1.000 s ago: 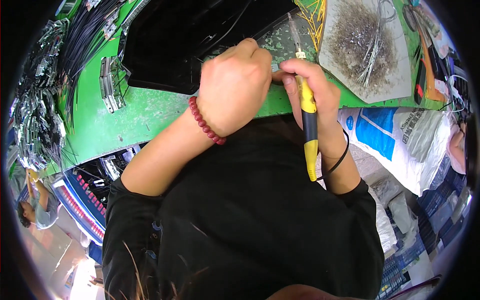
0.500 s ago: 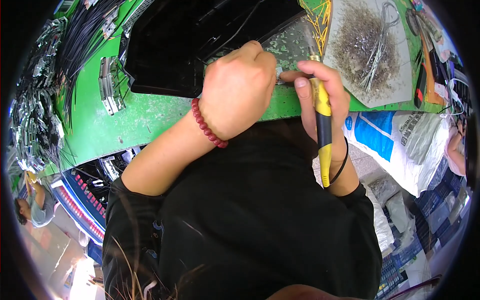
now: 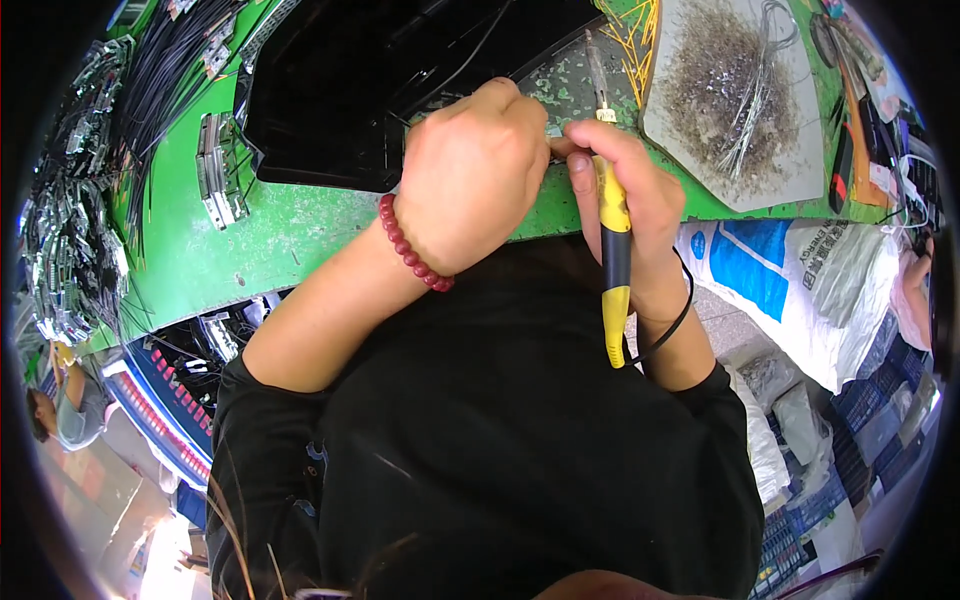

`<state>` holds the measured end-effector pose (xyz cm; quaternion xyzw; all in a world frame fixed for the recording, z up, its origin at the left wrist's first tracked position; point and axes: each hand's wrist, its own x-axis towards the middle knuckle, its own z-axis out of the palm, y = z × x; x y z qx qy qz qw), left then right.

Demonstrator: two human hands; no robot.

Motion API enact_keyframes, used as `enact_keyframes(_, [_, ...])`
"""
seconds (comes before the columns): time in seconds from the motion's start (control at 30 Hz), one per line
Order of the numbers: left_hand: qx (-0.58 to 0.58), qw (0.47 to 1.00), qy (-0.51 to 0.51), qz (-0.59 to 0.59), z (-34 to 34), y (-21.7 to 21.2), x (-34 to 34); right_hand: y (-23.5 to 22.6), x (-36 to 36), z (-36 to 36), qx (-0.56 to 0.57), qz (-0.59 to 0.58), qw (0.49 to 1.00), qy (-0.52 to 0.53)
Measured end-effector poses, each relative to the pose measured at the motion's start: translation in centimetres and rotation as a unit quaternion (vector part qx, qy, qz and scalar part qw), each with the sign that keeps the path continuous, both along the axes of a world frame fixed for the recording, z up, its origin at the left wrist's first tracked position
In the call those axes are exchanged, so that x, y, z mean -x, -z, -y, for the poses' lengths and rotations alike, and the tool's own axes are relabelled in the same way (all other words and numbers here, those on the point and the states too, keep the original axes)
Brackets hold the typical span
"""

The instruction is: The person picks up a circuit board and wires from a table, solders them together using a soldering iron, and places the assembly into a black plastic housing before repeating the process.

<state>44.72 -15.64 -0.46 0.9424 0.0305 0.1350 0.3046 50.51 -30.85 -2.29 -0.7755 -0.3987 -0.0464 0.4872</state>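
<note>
The right hand [image 3: 630, 205] is wrapped around a yellow-and-black pen-shaped soldering iron [image 3: 612, 240], fingers pressed together on its upper grip, thumb near the metal shaft. A second ago the iron leaned with its lower end swung out to the person's right; now it stands nearly straight up the picture, its metal tip pointing away from the body over the worn grey-green work pad [image 3: 560, 85] on the green desk [image 3: 280, 235]. The tip has also drawn closer to the left hand, so the work seems to be at the point of contact rather than in approach.

The left hand [image 3: 470, 175], with a dark red bead bracelet [image 3: 412, 245] on its wrist, is curled knuckles-up, fingertips tucked under. It seems to pinch something small against the pad, but what it pinches is hidden. It has barely shifted.

Beyond the hands lies a large glossy black plastic panel [image 3: 400, 80]. To the right sits a grey tray of fine wire clippings [image 3: 740, 110], with yellow wire ends [image 3: 640, 40] just beside it. Bundles of black cables [image 3: 150, 100] lie at the far left.
</note>
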Motion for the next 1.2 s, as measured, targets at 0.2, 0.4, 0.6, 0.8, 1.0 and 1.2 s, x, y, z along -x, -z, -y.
enact_keyframes(0.2, [-0.043, 0.998, 0.006, 0.040, 0.3, 0.1, 0.1, 0.1, -0.2, 0.4, -0.038, -0.083, 0.996, 0.010])
enact_keyframes(0.4, [-0.044, 0.998, 0.018, 0.028, 0.3, 0.0, 0.0, -0.3, -0.1, 1.4, -0.068, -0.133, 0.989, -0.008])
enact_keyframes(0.6, [-0.022, 0.999, 0.013, 0.033, 0.1, 0.2, 0.1, 0.2, -0.3, 0.2, -0.046, -0.070, 0.996, -0.031])
enact_keyframes(0.8, [0.022, 0.999, 0.021, 0.025, -0.2, 0.2, -0.1, 0.3, -0.3, 0.2, 0.002, 0.005, 1.000, -0.019])
enact_keyframes(1.0, [0.009, 1.000, 0.013, 0.025, 0.0, 0.3, 0.0, 0.6, -0.2, 0.3, 0.010, 0.007, 1.000, 0.004])
enact_keyframes(1.2, [0.000, 1.000, 0.012, 0.027, -0.1, 0.3, -0.2, -0.3, 0.0, 1.4, -0.049, -0.177, 0.983, 0.019])
